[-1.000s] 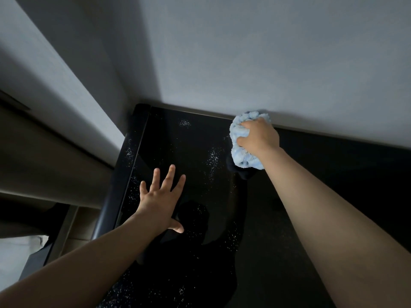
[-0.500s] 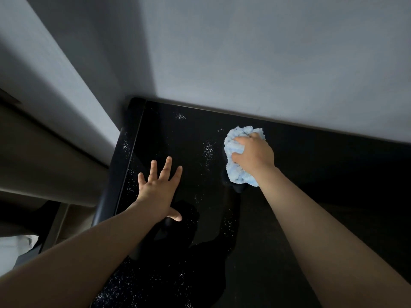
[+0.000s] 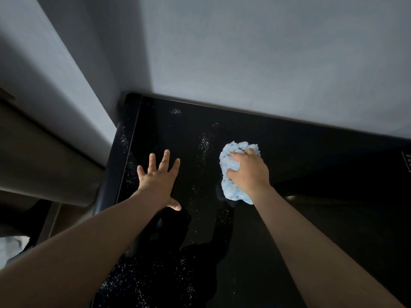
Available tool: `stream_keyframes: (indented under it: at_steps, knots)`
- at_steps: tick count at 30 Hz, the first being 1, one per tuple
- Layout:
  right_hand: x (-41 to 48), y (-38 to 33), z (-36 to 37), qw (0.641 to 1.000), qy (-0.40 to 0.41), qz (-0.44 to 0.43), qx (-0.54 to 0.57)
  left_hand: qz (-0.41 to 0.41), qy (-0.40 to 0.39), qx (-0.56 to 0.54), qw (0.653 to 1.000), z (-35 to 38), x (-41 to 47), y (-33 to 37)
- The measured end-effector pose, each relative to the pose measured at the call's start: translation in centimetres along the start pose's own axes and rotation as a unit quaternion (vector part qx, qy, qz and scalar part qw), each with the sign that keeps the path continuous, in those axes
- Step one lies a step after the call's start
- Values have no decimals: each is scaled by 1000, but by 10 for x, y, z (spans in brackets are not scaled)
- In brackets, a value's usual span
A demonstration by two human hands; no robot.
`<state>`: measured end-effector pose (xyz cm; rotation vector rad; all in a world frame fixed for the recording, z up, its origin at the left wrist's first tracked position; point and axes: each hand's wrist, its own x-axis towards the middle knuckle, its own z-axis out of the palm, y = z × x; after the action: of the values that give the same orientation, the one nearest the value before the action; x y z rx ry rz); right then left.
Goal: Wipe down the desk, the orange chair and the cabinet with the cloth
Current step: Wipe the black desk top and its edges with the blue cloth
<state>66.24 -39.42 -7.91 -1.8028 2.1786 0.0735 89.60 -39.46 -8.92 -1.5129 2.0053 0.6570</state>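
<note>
It looks like a plain indoor room, a home or an office; which one cannot be told. Bare pale walls (image 3: pixel 266 52) meet in a corner, and a glossy black desk (image 3: pixel 311 165) flecked with white specks (image 3: pixel 204 142) sits tight against them

Right hand (image 3: pixel 249 172) is covering the right half of the cloth (image 3: pixel 231 161). Black surface (image 3: pixel 311 218) is running off the right and bottom edges. White marking (image 3: pixel 407 161) at the right edge is getting cut off, unreadable. Pale thing (image 3: pixel 13 247) at lower left is showing too little to identify.
</note>
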Motion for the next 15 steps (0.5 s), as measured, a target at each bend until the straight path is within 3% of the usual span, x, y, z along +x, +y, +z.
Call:
stream_keyframes:
  at_steps: [15]
  knots:
    - [-65, 4, 21, 1000, -10, 16, -5, 15, 14, 32, 999, 3, -5, -2]
